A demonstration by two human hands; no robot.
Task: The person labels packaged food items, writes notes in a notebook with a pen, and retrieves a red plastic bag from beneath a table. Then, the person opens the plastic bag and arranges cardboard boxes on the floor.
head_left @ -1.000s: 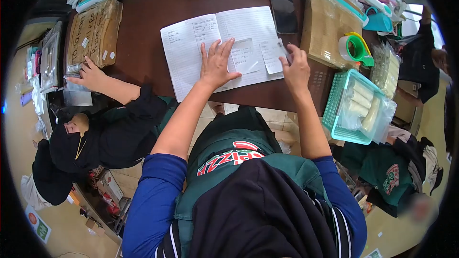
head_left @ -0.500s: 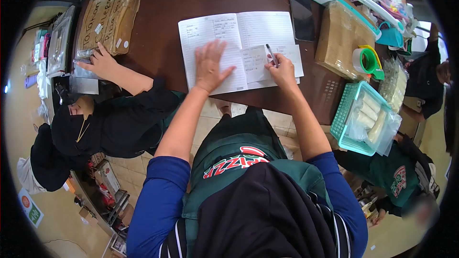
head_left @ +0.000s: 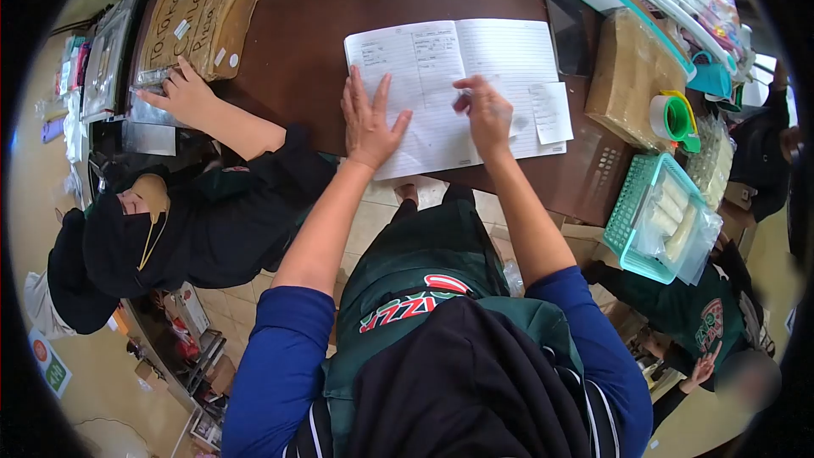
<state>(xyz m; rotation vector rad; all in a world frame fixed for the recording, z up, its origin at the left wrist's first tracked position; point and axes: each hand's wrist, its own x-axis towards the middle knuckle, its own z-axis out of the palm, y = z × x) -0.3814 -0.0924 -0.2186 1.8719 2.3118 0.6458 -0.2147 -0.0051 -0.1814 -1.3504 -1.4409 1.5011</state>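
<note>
An open notebook (head_left: 500,51) with ruled pages and handwriting on its left page lies near the table's front edge. My left hand (head_left: 373,123) rests on the left page, fingers spread. Over the right page is my right hand (head_left: 489,119), smeared by motion, its fingers pinched around a pen that barely shows. A small white slip of paper (head_left: 553,114) with writing lies at the right page's outer edge, partly overhanging it. Pale blurred paper shows beside my right hand, too unclear to make out.
A phone (head_left: 567,32) lies right of the notebook, by a cardboard box (head_left: 623,76) with tape rolls (head_left: 674,119). A turquoise basket (head_left: 623,212) holds bagged items. At left, a co-worker's hand (head_left: 186,97) touches a lettered box (head_left: 199,17). Another person stands at right.
My left hand has settled on the left page. My right hand has lifted from the writing slip and moved left across the notebook. The view has shifted, so the table appears further right.
</note>
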